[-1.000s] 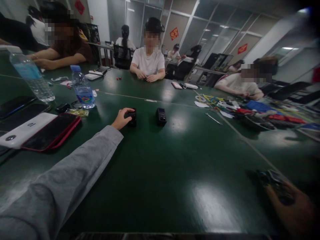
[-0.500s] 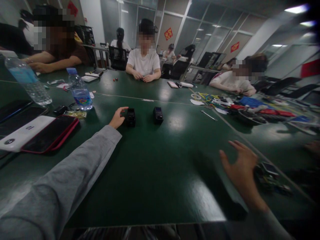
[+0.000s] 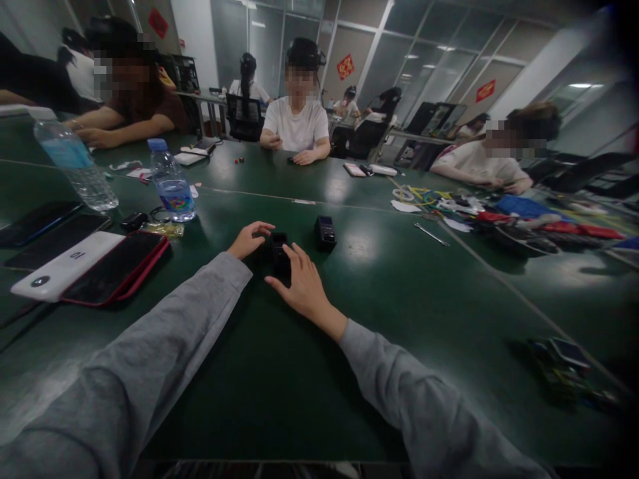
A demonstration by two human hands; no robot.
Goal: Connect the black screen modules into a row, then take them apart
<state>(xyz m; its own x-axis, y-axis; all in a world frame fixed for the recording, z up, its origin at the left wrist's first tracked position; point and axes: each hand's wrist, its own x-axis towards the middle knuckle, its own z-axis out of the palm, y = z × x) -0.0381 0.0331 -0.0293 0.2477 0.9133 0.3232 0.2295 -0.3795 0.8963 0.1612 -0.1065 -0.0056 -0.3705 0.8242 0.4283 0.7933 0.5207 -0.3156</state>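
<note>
A small black box-shaped device with a dark screen [image 3: 279,238] stands on the green table between my hands. My left hand [image 3: 249,241] is at its left side, fingers stretched and a little bent; whether the fingertips touch it I cannot tell. In front of its right side, my right hand [image 3: 304,283] has thumb and fingers apart, partly covering the device. Both hands look open, with nothing gripped. Just to the right stands a second, similar black device [image 3: 325,233] with buttons on its face, apart from both hands.
At left are two water bottles [image 3: 172,183], phones [image 3: 117,266] and a white power bank [image 3: 64,266]. A wrench [image 3: 431,234] and a heap of cables and tools [image 3: 514,216] lie at right. A circuit board [image 3: 564,369] sits near right. Other people sit around the table.
My right hand has come from the right side of the table to the nearer black device. That device stands slightly closer to me. My left hand stays beside it.
</note>
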